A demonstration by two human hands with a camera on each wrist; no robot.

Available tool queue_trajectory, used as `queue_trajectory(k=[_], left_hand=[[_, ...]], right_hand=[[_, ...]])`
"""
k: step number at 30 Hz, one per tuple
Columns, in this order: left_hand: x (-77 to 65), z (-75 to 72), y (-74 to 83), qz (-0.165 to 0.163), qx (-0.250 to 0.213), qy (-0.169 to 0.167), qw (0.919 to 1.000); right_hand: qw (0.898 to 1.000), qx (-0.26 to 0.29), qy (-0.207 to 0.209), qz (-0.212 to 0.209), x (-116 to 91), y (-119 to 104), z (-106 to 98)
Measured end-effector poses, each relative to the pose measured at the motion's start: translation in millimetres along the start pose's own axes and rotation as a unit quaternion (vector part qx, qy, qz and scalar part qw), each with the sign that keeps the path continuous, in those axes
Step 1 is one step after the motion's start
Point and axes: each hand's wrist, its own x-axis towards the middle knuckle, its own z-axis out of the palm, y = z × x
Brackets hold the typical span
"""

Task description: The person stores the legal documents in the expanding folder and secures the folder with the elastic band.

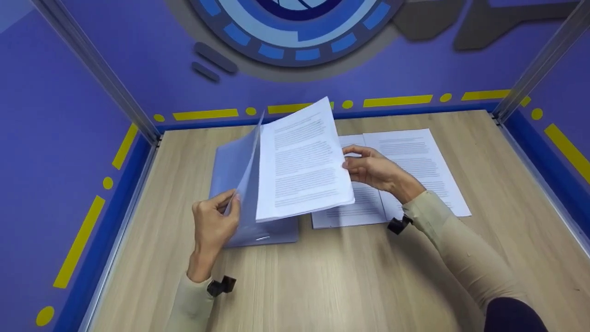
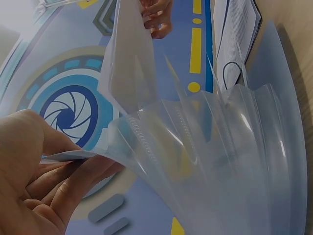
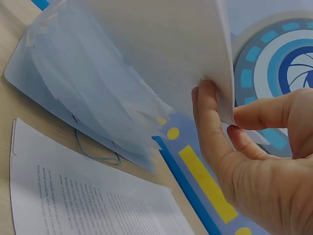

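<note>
My left hand (image 1: 215, 221) pinches the raised cover edge of a translucent expanding file folder (image 1: 233, 161) between thumb and fingers. Several clear pockets (image 2: 230, 147) fan out inside it in the left wrist view. From the other side, my right hand (image 1: 375, 168) grips a stack of printed sheets (image 1: 304, 161) at its right edge, thumb on the printed face and fingers behind. The stack is tilted above the folder, its left edge right beside the lifted cover. In the right wrist view the sheets' blank back (image 3: 161, 44) faces the camera.
Two side-by-side piles of printed paper, a right pile (image 1: 410, 161) and a left pile (image 1: 355, 210), lie on the wooden table (image 1: 295, 286), partly under my right hand. A thin elastic cord (image 3: 100, 158) hangs from the folder. Blue panels (image 1: 152, 74) enclose the table's back and sides.
</note>
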Motion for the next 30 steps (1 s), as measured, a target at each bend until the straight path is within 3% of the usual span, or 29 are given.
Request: queue_trajectory(k=[30], left_hand=[[-0.5, 1.9, -1.2, 0.014, 0.002, -0.003, 0.9999]], right_hand=[[1.0, -0.023, 0.001, 0.018, 26.5, 8.4, 32.2]])
